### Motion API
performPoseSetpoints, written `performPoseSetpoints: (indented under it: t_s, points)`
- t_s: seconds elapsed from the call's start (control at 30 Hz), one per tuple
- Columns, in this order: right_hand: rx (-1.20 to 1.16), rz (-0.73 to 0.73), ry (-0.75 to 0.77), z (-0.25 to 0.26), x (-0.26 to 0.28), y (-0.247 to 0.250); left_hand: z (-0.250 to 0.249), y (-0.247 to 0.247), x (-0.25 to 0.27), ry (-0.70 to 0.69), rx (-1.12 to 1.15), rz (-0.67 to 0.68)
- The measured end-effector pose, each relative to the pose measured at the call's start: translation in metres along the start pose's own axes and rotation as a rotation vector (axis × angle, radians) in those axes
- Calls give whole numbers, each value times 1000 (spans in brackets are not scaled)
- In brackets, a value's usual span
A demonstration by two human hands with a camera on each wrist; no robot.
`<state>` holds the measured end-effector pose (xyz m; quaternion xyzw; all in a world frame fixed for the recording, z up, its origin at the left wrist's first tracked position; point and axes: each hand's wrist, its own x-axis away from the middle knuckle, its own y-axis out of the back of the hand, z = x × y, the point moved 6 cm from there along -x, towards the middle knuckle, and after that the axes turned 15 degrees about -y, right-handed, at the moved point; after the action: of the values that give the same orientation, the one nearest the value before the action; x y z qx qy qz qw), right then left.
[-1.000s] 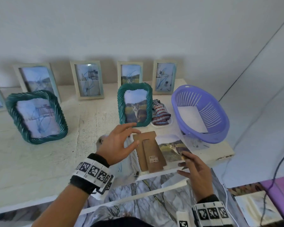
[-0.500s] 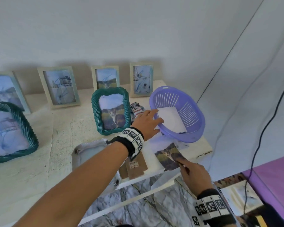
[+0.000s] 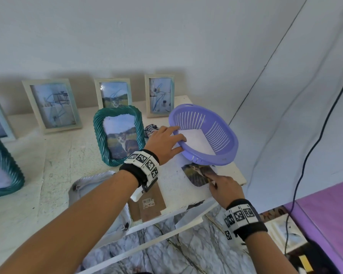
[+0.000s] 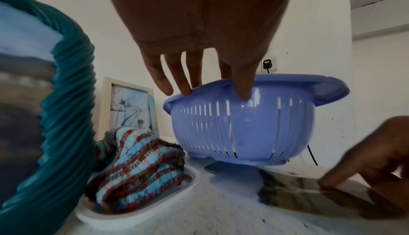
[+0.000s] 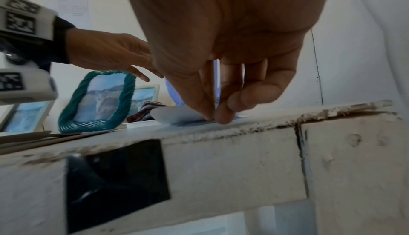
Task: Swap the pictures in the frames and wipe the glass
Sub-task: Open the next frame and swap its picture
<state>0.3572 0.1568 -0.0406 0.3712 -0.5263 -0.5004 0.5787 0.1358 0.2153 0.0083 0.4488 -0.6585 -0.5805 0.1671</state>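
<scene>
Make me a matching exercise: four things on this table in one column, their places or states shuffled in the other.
1. purple basket
2. loose cat photo
3. striped cloth
4. white sheet

a. in a white tray
b. inside the basket
c. pinched by the right hand
d. gripped at the rim by the left hand

Pairs: 1-d, 2-c, 3-a, 4-b

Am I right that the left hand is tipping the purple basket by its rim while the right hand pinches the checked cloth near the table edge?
Not quite: the right hand pinches the loose cat photo, not the checked cloth, which lies untouched in a white tray. The head view shows it. The left hand does hold the purple basket by its rim.
</scene>
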Motion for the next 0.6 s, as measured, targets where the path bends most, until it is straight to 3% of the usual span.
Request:
performPoseSetpoints:
  t_s: [0.27,0.43,0.5,0.6]
  points:
    - [86,-6,-38,-3,-15,-10,1,-15,20,21,-3,20]
    - [-120,5,-26,-20,2,-2,-2,-19,24,35,-3,41]
    - [-196,-47,-84,-36,3,15,-1,-19,26,29,28,39]
    - [-228,-273,-139,-48,2,68,0,-18,33,45,127,23]
